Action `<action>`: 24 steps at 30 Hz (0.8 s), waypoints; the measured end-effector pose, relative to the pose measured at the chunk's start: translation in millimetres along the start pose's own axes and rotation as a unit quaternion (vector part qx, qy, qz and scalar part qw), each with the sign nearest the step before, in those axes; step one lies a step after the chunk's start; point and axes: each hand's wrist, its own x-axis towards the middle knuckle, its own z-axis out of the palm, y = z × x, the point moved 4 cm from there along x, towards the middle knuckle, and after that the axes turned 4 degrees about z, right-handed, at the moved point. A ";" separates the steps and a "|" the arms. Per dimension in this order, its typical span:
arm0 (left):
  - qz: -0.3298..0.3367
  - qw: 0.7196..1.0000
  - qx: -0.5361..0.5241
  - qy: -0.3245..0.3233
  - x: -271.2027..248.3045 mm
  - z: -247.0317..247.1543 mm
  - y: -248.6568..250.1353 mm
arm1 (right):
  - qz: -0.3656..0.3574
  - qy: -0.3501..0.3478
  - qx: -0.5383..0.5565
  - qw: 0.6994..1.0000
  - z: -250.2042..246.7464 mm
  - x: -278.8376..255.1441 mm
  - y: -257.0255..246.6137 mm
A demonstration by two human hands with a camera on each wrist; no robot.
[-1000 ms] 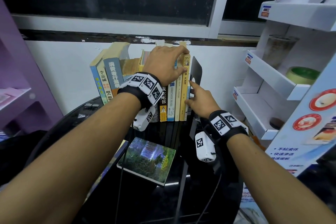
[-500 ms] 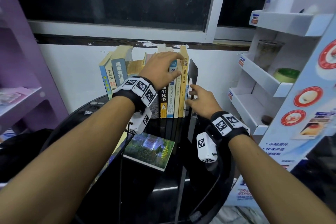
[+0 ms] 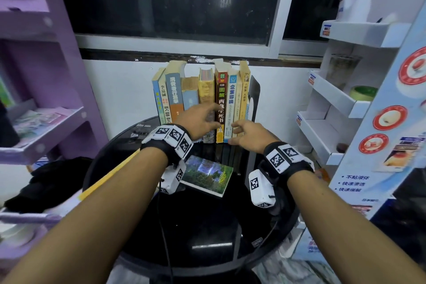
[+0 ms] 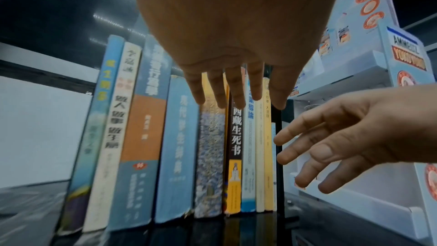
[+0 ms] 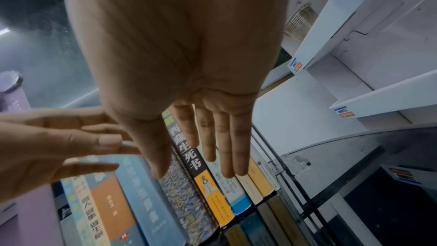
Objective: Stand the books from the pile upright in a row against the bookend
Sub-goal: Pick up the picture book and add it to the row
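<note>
Both hands have come down off the books since a moment ago: the left one was draped over the tops of the spines and the right was up by the bookend, and now both hang lower, in front of the row. On the far left a purple shelf unit [image 3: 69, 90] stands beside the round black table [image 3: 207, 226]. The row of books [image 3: 200, 101] stands at the back of the table against the white wall, its leftmost volumes leaning a little to the right, the rest upright. The left hand [image 3: 198, 122] hovers before the middle spines with its fingers [image 4: 236, 91] spread and relaxed, gripping nothing; whether the tips touch the spines I cannot tell. Below it, flat on the table, lies a green-covered book [image 3: 206, 175], and a yellow-edged one [image 3: 108, 175] pokes out from under the left forearm. The right hand [image 3: 251, 134] hangs open just beside the left, fingers [image 5: 222, 147] straight and together, low in front of the thin spines at the row's right end, holding nothing. The black bookend [image 3: 254, 97] stands upright at that end with the last books against it. To the right stands a white display rack [image 3: 334, 104].
</note>
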 end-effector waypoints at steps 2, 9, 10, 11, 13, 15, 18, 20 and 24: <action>-0.032 0.998 -0.004 -0.059 -11.6 12.3 -8.9 | 0.002 -0.032 -0.022 0.999 9.3 -2.2 -3.7; -0.106 0.965 -0.015 -0.237 -43.0 45.1 -32.0 | 0.012 -0.131 -0.100 0.986 43.3 -6.8 -11.2; -0.114 0.958 -0.011 -0.262 -46.6 48.7 -33.8 | 0.011 -0.143 -0.112 0.983 47.6 -7.0 -12.0; -0.122 0.951 -0.008 -0.282 -49.4 52.3 -36.1 | 0.010 -0.155 -0.125 0.980 51.3 -6.9 -13.1; -0.130 0.941 -0.005 -0.312 -53.2 58.0 -40.1 | 0.006 -0.174 -0.151 0.973 57.5 -7.0 -15.2; -0.133 0.936 0.004 -0.326 -54.4 61.4 -42.7 | 0.003 -0.184 -0.172 0.968 62.9 -6.4 -16.6; -0.141 0.934 0.015 -0.328 -54.8 65.3 -44.2 | 0.005 -0.193 -0.194 0.962 69.2 -4.9 -17.8; -0.148 0.935 0.020 -0.321 -55.2 67.7 -44.8 | 0.007 -0.190 -0.198 0.962 71.8 -4.0 -17.7; -0.150 0.943 0.024 -0.297 -53.9 68.3 -47.0 | 0.010 -0.181 -0.184 0.966 73.9 -3.3 -14.7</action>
